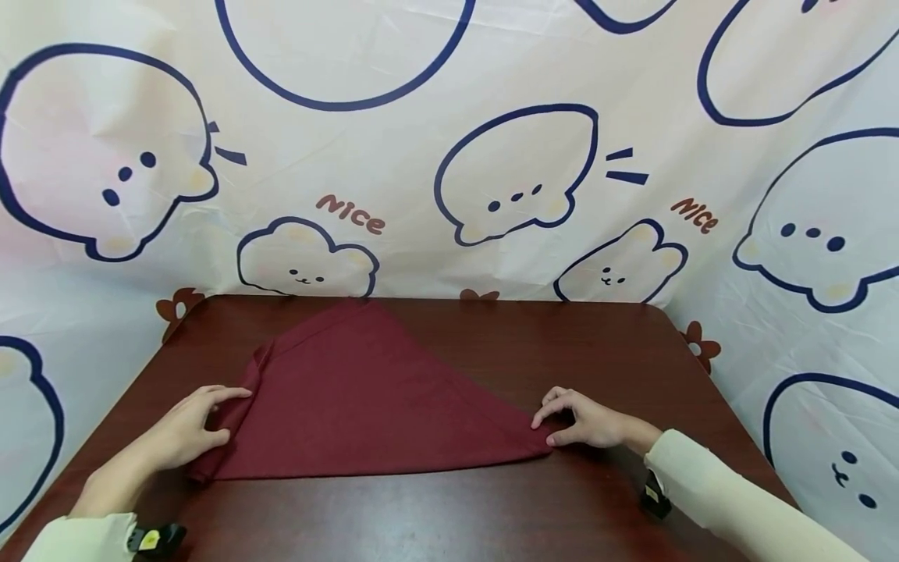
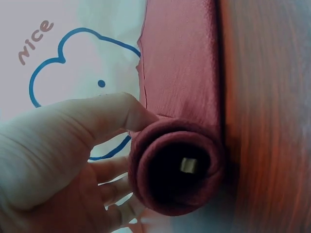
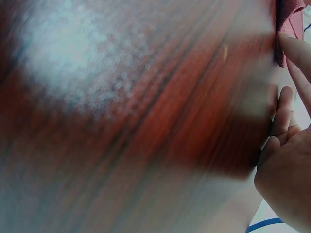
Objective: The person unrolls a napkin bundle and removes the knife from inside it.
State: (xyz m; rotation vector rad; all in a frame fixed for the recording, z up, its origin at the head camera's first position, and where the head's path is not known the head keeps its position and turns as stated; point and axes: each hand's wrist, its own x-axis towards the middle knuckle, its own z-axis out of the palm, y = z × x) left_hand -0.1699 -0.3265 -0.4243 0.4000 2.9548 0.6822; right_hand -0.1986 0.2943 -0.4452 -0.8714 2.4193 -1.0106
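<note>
L hand (image 1: pixel 177 429) has fingers round the cloth (image 1: pixel 344 406) roll (image 2: pixel 170 206), axis approx front-to-back; R hand (image 1: pixel 588 421) pinching R corner (image 1: pixel 532 449) btw.

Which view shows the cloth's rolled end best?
The left wrist view: it looks into the rolled end, showing its layers. The head view shows only its outside, by the left hand; the right wrist view catches some cloth, but no roll.

The left hand (image 1: pixel 179 431) and right hand (image 1: pixel 588 422) touch opposite ends of a red cloth (image 1: pixel 358 398).
</note>
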